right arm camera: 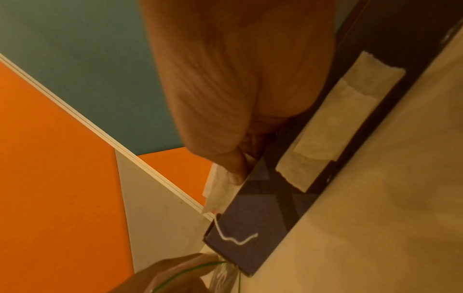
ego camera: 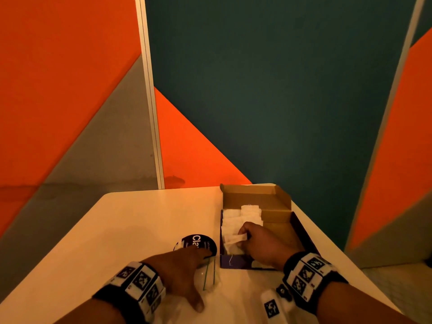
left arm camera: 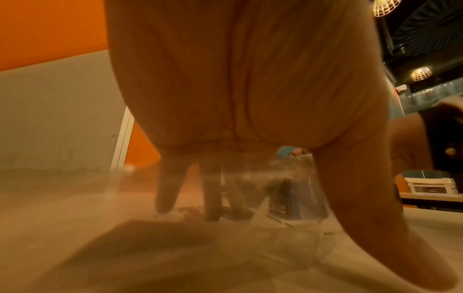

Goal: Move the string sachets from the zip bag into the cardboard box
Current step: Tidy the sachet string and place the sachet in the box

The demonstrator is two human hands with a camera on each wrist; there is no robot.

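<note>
Left hand (ego camera: 184, 265) lies flat, fingers straight, pinning the clear green-striped zip bag (ego camera: 208, 275) to the worktop. Just beyond, right hand (ego camera: 261, 244) pinches a white string sachet (ego camera: 236, 238) inside the open cardboard box (ego camera: 278, 218); I'd tuck it alongside the stacked ones, string in.

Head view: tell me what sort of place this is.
Probably a café or shared-office booth: a pale table in a corner of orange, grey and teal partition panels, with wire-cage pendant lamps on a dark ceiling and more tables behind.
</note>
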